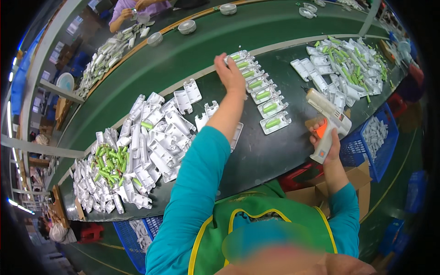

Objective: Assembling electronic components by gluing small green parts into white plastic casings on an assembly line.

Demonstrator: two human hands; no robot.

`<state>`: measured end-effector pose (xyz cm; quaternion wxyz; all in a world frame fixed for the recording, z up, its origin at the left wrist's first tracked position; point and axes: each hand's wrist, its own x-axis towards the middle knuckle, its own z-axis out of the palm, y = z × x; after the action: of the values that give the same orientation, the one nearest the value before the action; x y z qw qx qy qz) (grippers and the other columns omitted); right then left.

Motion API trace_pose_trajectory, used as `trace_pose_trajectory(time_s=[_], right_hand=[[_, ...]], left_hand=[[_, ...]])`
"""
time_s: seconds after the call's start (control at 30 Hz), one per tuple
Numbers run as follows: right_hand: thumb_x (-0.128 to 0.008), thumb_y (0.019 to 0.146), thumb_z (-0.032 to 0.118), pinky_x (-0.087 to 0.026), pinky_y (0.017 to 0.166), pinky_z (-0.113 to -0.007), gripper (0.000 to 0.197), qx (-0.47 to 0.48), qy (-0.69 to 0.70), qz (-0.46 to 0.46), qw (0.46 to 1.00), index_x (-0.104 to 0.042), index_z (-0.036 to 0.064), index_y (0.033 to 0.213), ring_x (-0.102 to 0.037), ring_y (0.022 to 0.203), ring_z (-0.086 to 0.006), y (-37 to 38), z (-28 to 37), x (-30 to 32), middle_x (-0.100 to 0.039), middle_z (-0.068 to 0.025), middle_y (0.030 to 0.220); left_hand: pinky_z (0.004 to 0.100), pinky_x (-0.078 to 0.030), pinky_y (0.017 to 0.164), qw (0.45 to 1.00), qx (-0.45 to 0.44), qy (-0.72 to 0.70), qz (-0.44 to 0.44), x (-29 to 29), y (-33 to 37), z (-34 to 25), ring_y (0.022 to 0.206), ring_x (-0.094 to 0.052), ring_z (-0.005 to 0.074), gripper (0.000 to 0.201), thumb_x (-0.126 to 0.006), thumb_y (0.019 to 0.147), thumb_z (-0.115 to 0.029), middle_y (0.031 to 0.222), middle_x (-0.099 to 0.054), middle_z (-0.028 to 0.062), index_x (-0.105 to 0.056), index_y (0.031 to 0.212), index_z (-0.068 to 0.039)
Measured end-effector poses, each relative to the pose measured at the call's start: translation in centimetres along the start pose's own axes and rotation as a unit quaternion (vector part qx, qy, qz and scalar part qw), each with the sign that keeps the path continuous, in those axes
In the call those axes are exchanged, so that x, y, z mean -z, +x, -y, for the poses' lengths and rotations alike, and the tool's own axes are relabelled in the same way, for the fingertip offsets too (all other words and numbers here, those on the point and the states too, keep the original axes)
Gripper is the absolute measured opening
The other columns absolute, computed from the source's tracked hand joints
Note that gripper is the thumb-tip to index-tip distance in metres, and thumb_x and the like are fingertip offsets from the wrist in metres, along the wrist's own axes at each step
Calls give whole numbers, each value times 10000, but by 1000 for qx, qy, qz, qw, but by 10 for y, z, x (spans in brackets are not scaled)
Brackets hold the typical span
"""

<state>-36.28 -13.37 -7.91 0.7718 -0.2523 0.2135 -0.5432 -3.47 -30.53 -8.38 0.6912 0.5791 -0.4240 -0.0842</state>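
My right hand (pixel 333 143) is wrapped round the handle of a hot glue gun (pixel 326 107), cream-white with an orange trigger. The gun's nozzle points up and left, to the right of a row of white plastic housings (pixel 275 123). Each visible housing in that row lies flat, with a green cylindrical battery (pixel 270 108) in it. At the far end of the row is my left hand (pixel 232 77), its fingers stretched out beside the farthest housing. Whether the fingertips touch that housing is hard to see.
Loose white housings (pixel 156 153) and green batteries (pixel 110 162) are heaped at left. Another mixed heap (pixel 348 68) lies at the far right. Beyond the bench runs a green conveyor belt (pixel 206 41) carrying round white parts. A blue crate (pixel 387 151) stands below, right. A person (pixel 126 11) works across the belt.
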Motion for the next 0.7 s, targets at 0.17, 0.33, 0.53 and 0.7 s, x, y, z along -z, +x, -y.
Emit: trace_pose_trajectory(time_s=[0.17,0.33,0.53,0.7], right_hand=[[-548,910,447,-458,753,-331,460,5,4,4,1000,-512,62,1159,-544,1068,-289,0,-1,1,-587,-111,1072],[-546,912,444,-476,747,-340,466,22,-12,-9,1000,-503,56,1167,-551,1063,-290,-1,-1,1,-585,-117,1068],[-544,916,437,-489,745,-338,466,22,-26,-24,999,-500,51,1175,-559,1060,-285,1,-2,-3,-583,-122,1077],[-540,918,432,-494,737,-339,457,22,-37,-20,999,-500,54,1171,-558,1061,-285,0,-2,-3,-581,-122,1080]], left_hand=[[436,-353,1035,989,88,116,4,0,47,29,1253,-434,365,411,-447,961,-335,1334,-474,212,-517,1225,-27],[446,-443,904,983,80,142,82,-30,52,37,1042,-587,382,400,-415,967,-383,1102,-638,180,-540,1207,-89],[452,-451,874,979,105,78,156,-65,50,34,996,-602,387,417,-389,965,-427,1035,-658,190,-563,1145,-94],[428,-444,893,982,58,48,171,-66,51,26,1022,-592,369,417,-403,967,-410,1060,-642,184,-579,1121,-65]])
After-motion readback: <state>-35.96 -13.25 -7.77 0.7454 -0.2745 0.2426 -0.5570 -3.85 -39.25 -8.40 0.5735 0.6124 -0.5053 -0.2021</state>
